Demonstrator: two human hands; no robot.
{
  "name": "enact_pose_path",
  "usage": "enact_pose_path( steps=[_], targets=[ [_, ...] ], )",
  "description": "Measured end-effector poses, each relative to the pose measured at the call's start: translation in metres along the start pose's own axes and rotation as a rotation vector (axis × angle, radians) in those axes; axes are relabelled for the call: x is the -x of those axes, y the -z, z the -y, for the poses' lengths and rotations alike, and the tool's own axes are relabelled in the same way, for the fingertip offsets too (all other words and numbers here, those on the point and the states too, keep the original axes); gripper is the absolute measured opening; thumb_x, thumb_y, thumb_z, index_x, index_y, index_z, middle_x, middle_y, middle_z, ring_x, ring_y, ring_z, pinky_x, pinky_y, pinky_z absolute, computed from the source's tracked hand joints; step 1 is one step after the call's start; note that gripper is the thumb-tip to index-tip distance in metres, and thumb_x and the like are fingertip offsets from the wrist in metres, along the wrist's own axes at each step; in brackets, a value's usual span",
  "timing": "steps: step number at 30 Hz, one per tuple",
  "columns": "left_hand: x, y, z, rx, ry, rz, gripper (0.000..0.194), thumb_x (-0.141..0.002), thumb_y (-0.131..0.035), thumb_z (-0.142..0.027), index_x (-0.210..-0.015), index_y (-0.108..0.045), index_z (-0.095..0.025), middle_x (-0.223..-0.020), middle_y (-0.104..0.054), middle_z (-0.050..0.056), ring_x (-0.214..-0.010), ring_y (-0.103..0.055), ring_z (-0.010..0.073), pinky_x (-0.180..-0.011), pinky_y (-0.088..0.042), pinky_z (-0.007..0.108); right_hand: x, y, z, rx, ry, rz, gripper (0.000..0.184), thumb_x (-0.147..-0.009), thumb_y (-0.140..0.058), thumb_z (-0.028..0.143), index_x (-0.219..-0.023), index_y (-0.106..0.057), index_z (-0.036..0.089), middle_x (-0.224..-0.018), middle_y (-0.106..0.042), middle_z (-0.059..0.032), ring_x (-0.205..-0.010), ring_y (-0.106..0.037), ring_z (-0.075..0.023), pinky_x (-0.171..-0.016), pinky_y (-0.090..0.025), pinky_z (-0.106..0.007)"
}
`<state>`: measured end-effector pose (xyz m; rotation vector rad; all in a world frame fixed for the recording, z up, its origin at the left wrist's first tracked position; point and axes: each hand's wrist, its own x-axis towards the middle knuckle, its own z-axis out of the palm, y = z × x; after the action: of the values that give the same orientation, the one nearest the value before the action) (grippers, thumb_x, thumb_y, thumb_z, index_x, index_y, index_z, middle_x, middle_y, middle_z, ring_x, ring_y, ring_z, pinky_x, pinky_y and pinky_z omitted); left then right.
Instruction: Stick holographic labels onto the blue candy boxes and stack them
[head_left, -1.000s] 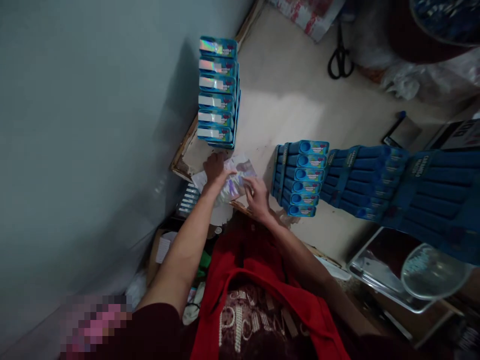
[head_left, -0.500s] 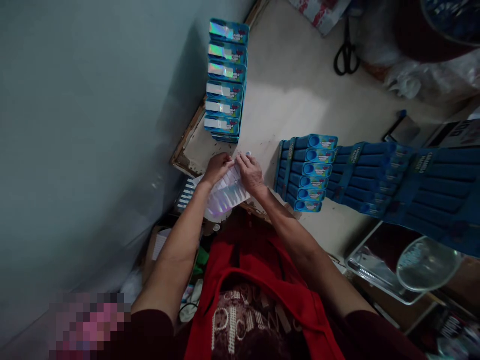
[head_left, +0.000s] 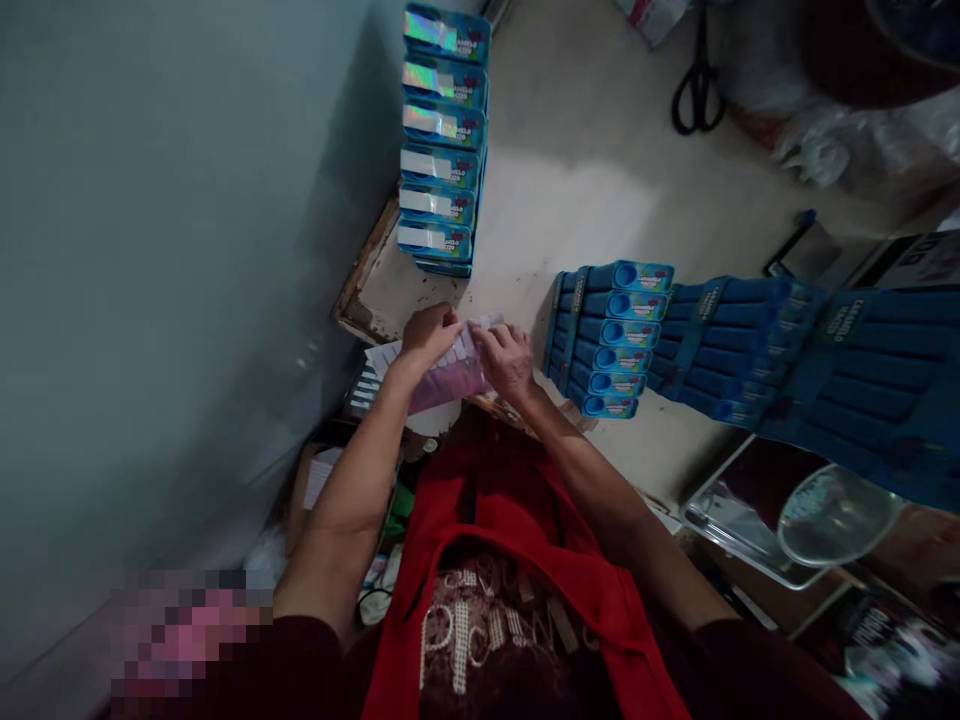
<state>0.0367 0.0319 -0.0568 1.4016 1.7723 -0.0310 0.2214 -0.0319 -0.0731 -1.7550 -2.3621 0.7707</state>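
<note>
A sheet of shiny stickers (head_left: 448, 386), with a pinkish sheen and rows of pale strips, is held over the table's near edge. My left hand (head_left: 429, 338) is closed at the sheet's upper edge, thumb and index finger pinched together. Beside it, my right hand (head_left: 507, 358) grips the sheet's right end with bent fingers. Whether a single sticker is between the fingertips cannot be made out. Just beyond my hands stands a stack of blue boxes (head_left: 442, 190) with silvery strips across their ends. To the right, another stack of blue boxes (head_left: 611, 335) shows round blue spots and no strips.
More banded blue boxes (head_left: 885, 380) extend rightward. Black scissors (head_left: 699, 98) lie at the back near plastic bags (head_left: 817, 150). A metal tray (head_left: 731, 520) and a clear bowl (head_left: 840, 515) are at the lower right. A wall (head_left: 187, 250) bounds the left.
The sticker sheet has tilted and its sheen turned from silvery to pink. My right hand has shifted slightly down and away from the left. The view has moved a little.
</note>
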Motion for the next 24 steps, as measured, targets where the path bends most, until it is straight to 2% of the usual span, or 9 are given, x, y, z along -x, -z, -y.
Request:
enact_pose_path(
  steps=[2, 4, 9, 13, 15, 19, 22, 24],
  targets=[
    [0.004, -0.001, -0.004, -0.036, -0.003, -0.007, 0.005, -0.091, -0.072, -0.027, -0.087, -0.071, -0.024, -0.098, -0.081, 0.007, -0.095, -0.072, 0.0255, -0.088, -0.049, 0.034, -0.006, 0.004, 0.002, 0.057, -0.012, -0.020, 0.042, -0.115, -0.050, 0.033, -0.151, -0.071, 0.026, -0.116, -0.074, -0.0147, -0.114, -0.057, -0.0315, -0.098, -0.038, -0.045],
    [0.006, -0.001, -0.006, -0.026, 0.000, -0.006, 0.006, -0.091, -0.072, -0.027, -0.086, -0.071, -0.024, -0.099, -0.081, 0.008, -0.096, -0.072, 0.0262, -0.088, -0.048, 0.035, -0.011, 0.006, 0.004, 0.090, -0.009, -0.030, 0.042, -0.115, -0.050, 0.034, -0.150, -0.071, 0.028, -0.112, -0.072, -0.0147, -0.111, -0.054, -0.0316, -0.095, -0.035, -0.045],
    [0.006, 0.004, -0.004, 0.143, 0.075, 0.044, 0.010, -0.088, -0.075, -0.028, -0.084, -0.067, -0.022, -0.093, -0.079, 0.006, -0.088, -0.070, 0.0233, -0.080, -0.047, 0.032, -0.008, 0.004, 0.009, 0.095, 0.013, -0.005, 0.040, -0.113, -0.052, 0.029, -0.148, -0.072, 0.025, -0.117, -0.072, -0.0150, -0.110, -0.051, -0.0308, -0.093, -0.032, -0.045],
    [0.004, 0.011, 0.000, 0.131, 0.072, 0.018, 0.008, -0.087, -0.075, -0.027, -0.085, -0.069, -0.022, -0.095, -0.079, 0.007, -0.090, -0.070, 0.0241, -0.081, -0.047, 0.032, 0.007, 0.008, 0.015, 0.062, -0.036, -0.002, 0.027, -0.111, -0.056, 0.031, -0.119, -0.082, 0.026, -0.110, -0.071, -0.0119, -0.106, -0.052, -0.0292, -0.093, -0.032, -0.043],
    [0.003, 0.013, -0.002, 0.078, 0.064, 0.009, 0.008, -0.087, -0.076, -0.026, -0.083, -0.070, -0.023, -0.094, -0.079, 0.007, -0.091, -0.070, 0.0256, -0.083, -0.047, 0.033, 0.011, 0.012, 0.017, 0.055, -0.072, -0.029, 0.024, -0.110, -0.059, 0.033, -0.111, -0.082, 0.025, -0.106, -0.070, -0.0118, -0.105, -0.052, -0.0297, -0.092, -0.032, -0.042],
    [0.009, 0.011, -0.010, 0.007, -0.006, -0.018, 0.011, -0.086, -0.078, -0.025, -0.079, -0.070, -0.024, -0.089, -0.078, 0.008, -0.089, -0.068, 0.0268, -0.083, -0.047, 0.035, 0.002, 0.019, 0.017, 0.024, -0.123, -0.085, 0.035, -0.114, -0.053, 0.040, -0.133, -0.079, 0.025, -0.108, -0.071, -0.0118, -0.104, -0.055, -0.0292, -0.092, -0.032, -0.041],
    [0.017, 0.009, -0.014, -0.008, -0.075, -0.079, 0.010, -0.090, -0.076, -0.028, -0.082, -0.071, -0.026, -0.093, -0.080, 0.007, -0.090, -0.068, 0.0263, -0.085, -0.048, 0.037, -0.009, 0.022, 0.015, 0.040, -0.109, -0.047, 0.039, -0.117, -0.048, 0.039, -0.143, -0.075, 0.030, -0.108, -0.072, -0.0107, -0.104, -0.056, -0.0285, -0.092, -0.030, -0.041],
    [0.021, 0.008, -0.015, -0.023, -0.066, -0.105, 0.009, -0.091, -0.075, -0.029, -0.084, -0.071, -0.026, -0.096, -0.081, 0.007, -0.092, -0.069, 0.0262, -0.087, -0.049, 0.037, -0.010, 0.022, 0.015, 0.068, -0.076, -0.004, 0.039, -0.117, -0.048, 0.036, -0.144, -0.074, 0.032, -0.106, -0.071, -0.0101, -0.104, -0.056, -0.0286, -0.093, -0.029, -0.042]
  ],
)
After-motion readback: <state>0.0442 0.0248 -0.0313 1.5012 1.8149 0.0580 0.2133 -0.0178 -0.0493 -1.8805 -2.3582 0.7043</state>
